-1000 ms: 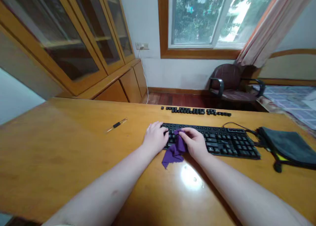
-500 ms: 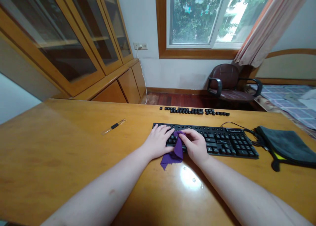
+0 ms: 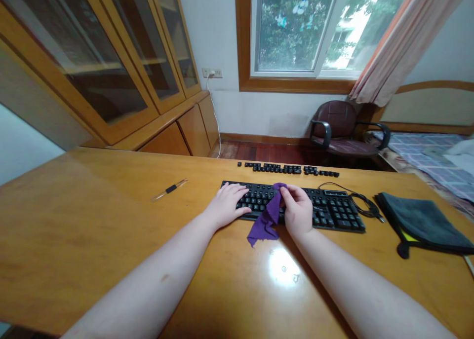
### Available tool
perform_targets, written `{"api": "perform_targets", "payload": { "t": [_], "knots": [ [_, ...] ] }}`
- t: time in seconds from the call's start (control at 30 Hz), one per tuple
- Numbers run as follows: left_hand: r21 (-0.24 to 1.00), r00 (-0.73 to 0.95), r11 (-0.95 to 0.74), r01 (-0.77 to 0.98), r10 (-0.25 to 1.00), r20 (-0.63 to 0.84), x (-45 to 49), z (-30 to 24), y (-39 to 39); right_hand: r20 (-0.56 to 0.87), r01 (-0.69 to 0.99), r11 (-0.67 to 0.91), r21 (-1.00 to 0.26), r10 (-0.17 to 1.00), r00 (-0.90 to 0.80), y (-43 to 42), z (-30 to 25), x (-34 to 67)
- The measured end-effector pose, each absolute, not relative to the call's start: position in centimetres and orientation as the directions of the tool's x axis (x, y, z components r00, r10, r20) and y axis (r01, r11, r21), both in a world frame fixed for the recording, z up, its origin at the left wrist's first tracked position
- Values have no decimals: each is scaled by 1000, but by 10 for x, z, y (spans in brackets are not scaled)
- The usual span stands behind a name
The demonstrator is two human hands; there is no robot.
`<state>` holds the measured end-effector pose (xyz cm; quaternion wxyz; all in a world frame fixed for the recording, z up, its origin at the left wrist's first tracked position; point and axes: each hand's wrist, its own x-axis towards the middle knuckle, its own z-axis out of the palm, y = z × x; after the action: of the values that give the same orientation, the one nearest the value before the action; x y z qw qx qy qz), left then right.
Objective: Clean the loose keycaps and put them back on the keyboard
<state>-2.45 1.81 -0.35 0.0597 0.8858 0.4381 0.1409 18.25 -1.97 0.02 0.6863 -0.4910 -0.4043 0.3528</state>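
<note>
A black keyboard lies on the wooden desk in front of me, its top row bare of keycaps. My left hand rests flat on its left end, fingers spread. Over the middle of the keyboard, my right hand pinches a purple cloth between thumb and fingers. The cloth hangs down across the keys, and its ragged lower end reaches the desk. What the pinched tip touches is hidden by the fingers.
Loose black keycaps stand in rows along the desk's far edge. A slim tool with a black grip lies to the left. At right are the coiled cable and a folded grey cloth. Beyond stands a chair.
The keyboard has shifted left, with my left hand on it. My right hand has moved slightly right and away from the left hand, drawing the purple cloth along.
</note>
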Motion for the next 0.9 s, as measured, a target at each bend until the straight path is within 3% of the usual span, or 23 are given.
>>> {"api": "perform_targets", "payload": {
  "t": [0.13,0.37,0.9],
  "knots": [
    [224,562,-608,762,792,239,-19,9,28,191,-91,240,-966,909,370,-18,-2,181],
    [140,329,-346,928,935,129,15,20,97,195,-60,229,-972,919,344,-18,-5,181],
    [172,329,-346,922,937,122,46,8,128,194,-57,226,-972,920,340,-18,-8,180]
  ]
}}
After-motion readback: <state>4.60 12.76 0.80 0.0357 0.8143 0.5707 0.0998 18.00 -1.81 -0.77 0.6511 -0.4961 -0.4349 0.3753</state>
